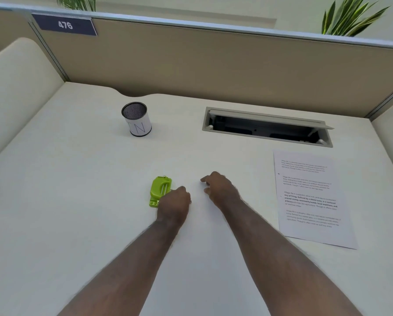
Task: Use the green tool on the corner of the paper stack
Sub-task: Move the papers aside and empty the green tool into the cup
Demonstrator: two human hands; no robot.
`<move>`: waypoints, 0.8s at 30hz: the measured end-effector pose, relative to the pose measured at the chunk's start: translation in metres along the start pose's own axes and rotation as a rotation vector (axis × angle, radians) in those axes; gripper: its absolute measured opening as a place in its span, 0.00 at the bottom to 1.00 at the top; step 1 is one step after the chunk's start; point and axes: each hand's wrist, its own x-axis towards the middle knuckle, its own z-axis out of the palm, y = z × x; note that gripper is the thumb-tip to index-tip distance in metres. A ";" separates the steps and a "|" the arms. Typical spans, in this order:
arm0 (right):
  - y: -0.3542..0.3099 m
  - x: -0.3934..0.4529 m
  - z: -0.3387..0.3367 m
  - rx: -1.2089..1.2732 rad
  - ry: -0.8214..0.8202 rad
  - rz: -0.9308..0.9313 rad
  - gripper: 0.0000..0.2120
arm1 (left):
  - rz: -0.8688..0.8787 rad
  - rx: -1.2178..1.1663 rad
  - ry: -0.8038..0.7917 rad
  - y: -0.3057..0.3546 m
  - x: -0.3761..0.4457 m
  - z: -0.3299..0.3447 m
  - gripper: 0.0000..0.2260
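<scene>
A small lime-green tool (160, 189) lies flat on the white desk, left of centre. My left hand (174, 205) rests at its right edge, fingers curled and touching it; whether they grip it is hidden by the back of the hand. A hand's width to the right, my right hand (219, 188) hovers over bare desk with its fingers loosely spread, holding nothing. The paper stack (311, 199), white sheets with printed paragraphs, lies at the right side of the desk, well apart from both hands.
A mesh pen cup (136, 119) with a white label stands at the back left. An open cable hatch (267, 127) is sunk into the desk behind the papers. Beige partition walls (213, 62) close off the back and both sides.
</scene>
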 end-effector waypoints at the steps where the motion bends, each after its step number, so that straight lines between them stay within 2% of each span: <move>1: -0.001 0.004 -0.001 -0.016 -0.001 -0.003 0.16 | 0.027 0.029 0.009 -0.001 0.000 0.000 0.11; 5: -0.006 0.015 -0.003 -0.141 0.005 -0.051 0.13 | 0.084 0.087 0.032 0.000 -0.004 0.000 0.13; 8: -0.009 0.019 -0.005 -0.209 0.006 -0.088 0.11 | 0.088 0.103 0.021 0.002 -0.008 -0.007 0.10; 18: -0.004 0.020 -0.007 -0.264 0.041 -0.192 0.10 | 0.087 0.100 0.058 0.002 -0.010 -0.010 0.06; 24: -0.003 0.018 -0.008 -0.304 0.047 -0.232 0.11 | 0.139 0.220 0.115 0.003 -0.013 -0.013 0.12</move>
